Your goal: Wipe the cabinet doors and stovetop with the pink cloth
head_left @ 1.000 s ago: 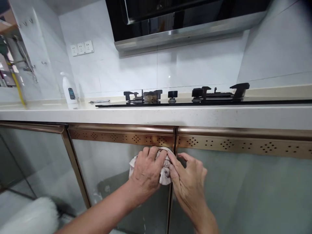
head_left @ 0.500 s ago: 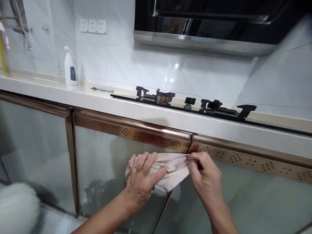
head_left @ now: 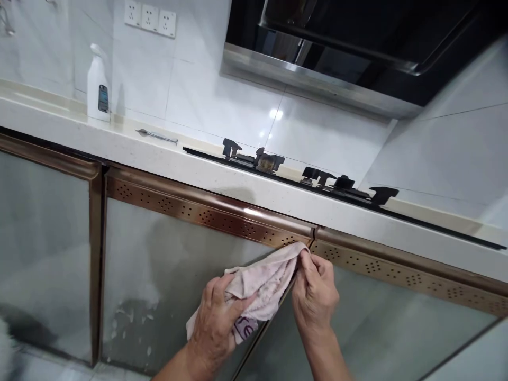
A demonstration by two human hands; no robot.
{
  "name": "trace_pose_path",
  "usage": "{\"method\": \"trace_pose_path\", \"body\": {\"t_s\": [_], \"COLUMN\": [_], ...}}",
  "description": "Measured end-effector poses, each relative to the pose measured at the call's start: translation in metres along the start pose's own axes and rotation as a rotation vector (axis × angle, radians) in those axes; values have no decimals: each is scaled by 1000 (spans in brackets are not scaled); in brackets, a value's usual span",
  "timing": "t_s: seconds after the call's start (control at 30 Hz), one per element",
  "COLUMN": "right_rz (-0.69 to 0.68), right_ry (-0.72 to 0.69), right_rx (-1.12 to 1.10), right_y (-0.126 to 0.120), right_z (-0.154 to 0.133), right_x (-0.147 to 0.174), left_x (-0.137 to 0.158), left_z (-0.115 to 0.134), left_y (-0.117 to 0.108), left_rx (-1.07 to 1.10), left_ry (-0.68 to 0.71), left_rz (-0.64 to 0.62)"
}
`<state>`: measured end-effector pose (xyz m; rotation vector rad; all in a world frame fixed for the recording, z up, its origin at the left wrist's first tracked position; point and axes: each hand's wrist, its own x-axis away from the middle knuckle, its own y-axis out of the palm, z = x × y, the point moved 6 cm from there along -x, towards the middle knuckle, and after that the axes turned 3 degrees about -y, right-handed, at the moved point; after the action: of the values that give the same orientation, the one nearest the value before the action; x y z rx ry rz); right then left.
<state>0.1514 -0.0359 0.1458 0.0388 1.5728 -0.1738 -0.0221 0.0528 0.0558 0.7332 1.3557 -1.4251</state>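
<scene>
A pale pink cloth with a dark printed patch at its lower end is stretched between both hands. My left hand grips its lower left part, thumb on top. Pinched in the fingers of my right hand is the cloth's upper right corner. That corner lies at the gap between two cabinet doors, just under the perforated copper-coloured trim. Behind the cloth is the frosted panel of the middle cabinet door, with whitish wet streaks low down.
Above runs a white counter edge with a gas hob, a thin metal tool and a white spray bottle. A dark range hood juts out overhead. Another cabinet door is on the right.
Both hands have tilted the cloth: its right corner is raised towards the trim and its left end is lower. The printed patch now shows. The camera view has tilted and shifted.
</scene>
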Motion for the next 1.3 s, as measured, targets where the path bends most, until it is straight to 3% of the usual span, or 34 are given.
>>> {"method": "trace_pose_path", "body": {"t_s": [0.2,0.4,0.5,0.63,0.77,0.93,1.13,1.3], "right_rz": [-1,90,109,19,91,140,25,-40], "right_ry": [-62,99,36,-98,-80,-103,-199,-223], "right_rx": [29,63,106,23,-65,13,34,0], "right_y": [-1,7,9,4,-6,2,7,0], "right_z": [-12,-12,-16,-14,-6,-3,3,1], "right_x": [-4,-9,-7,-5,-11,-8,3,-8], "left_x": [3,4,1,0,1,1,4,1], "left_z": [9,12,16,20,29,31,27,32], "left_y": [11,15,13,10,9,10,12,6], "left_rx": [59,71,95,123,171,264,284,306], "left_ry": [-19,-20,-6,-19,-6,-59,-107,-113], "left_rz": [-32,-47,-61,-86,-130,-159,-176,-204]}}
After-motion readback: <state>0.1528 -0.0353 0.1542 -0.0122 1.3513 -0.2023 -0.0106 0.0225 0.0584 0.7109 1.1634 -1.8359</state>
